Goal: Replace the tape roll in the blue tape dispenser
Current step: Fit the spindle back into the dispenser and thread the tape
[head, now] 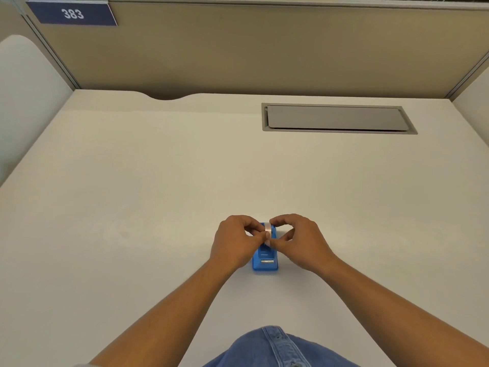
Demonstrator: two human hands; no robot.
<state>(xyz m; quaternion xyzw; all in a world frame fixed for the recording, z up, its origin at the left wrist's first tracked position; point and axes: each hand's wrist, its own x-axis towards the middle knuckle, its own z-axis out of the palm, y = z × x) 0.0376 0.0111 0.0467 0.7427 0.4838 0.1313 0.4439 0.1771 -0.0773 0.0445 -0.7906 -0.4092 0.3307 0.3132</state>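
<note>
On the pale, smooth desk (158,207), close to your body and a little right of centre, the small blue plastic tape dispenser (265,260) stands with its metal cutter end (267,261) towards you and its roll cradle at the far end. Both of your hands meet over that far end: your left hand (234,241) and your right hand (299,242) each pinch the narrow, translucent roll of tape (268,229) from its own side, thumbs and forefingers pressed together around it, with the remaining fingers curled loosely away. The roll sits upright in or just above the cradle; your fingers hide whether its hub is seated, so you cannot trust the look alone. Judging by the pose, the roll is either coming out or going in. Keep the roll square to the slot, its flat faces parallel to the dispenser's side walls, and move it straight along the cradle's guides rather than twisting it. The dispenser looks light, so it may lift or skid with the roll; rest a free finger of your left hand on its body if it does. Pinch the edges, not the tape face, to avoid smudging the adhesive, and keep your knuckles clear of the cutter's teeth.
</note>
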